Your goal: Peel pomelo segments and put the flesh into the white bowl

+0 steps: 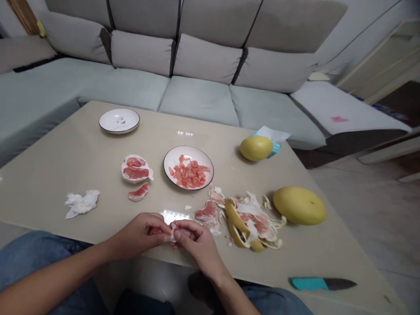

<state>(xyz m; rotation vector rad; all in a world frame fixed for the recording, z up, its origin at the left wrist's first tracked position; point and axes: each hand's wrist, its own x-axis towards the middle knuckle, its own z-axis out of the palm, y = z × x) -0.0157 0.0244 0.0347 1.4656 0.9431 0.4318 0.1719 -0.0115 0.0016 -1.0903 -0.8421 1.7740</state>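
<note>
My left hand and my right hand meet over the table's near edge, fingers pinched on a pomelo segment with pale membrane; the fingers cover much of it. Just beyond them, a white plate with a dark rim holds small pieces of red pomelo flesh. A partly peeled pomelo piece lies left of that plate, with a loose segment below it. Right of my right hand, another red segment touches a heap of yellow rind and white membrane.
A whole pomelo sits at the right, another by a tissue pack. A knife with a teal handle lies near the right front edge. Crumpled tissue is at left, a second plate at back left. A sofa stands behind.
</note>
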